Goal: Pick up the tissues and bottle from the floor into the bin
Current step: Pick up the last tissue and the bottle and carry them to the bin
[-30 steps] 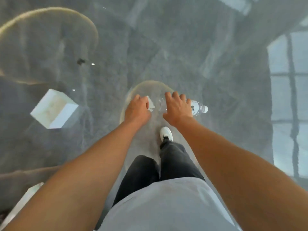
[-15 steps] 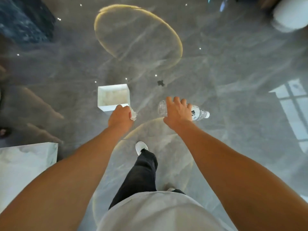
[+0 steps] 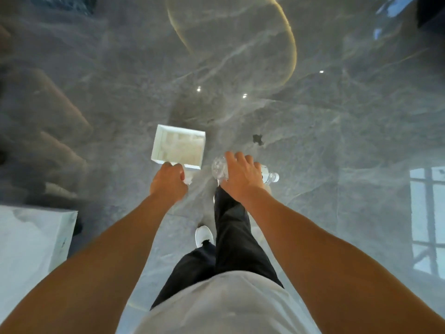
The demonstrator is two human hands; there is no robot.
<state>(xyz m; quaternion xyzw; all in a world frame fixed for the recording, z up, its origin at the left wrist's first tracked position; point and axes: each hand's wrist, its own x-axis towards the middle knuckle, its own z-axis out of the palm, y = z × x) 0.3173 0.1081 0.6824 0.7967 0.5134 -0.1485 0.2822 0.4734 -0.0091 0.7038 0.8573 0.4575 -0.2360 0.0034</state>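
A white square bin (image 3: 159, 143) stands open on the glossy grey floor ahead of me. My left hand (image 3: 168, 182) is closed around crumpled white tissues (image 3: 187, 183), held just short of the bin's near edge. My right hand (image 3: 242, 175) grips a clear plastic bottle (image 3: 219, 168) lying sideways in the hand, its white cap (image 3: 276, 177) pointing right. The bottle is in the air to the right of the bin. Both arms reach forward over my legs.
A white marble block (image 3: 31, 239) sits at the lower left. My white shoe (image 3: 203, 235) and dark trousers (image 3: 231, 227) are below the hands. A small dark mark (image 3: 258, 139) lies on the floor right of the bin. Window reflections shine at the right.
I have stepped closer to the bin, which now lies just beyond my left hand. Both hands keep their hold on the tissues and the bottle.
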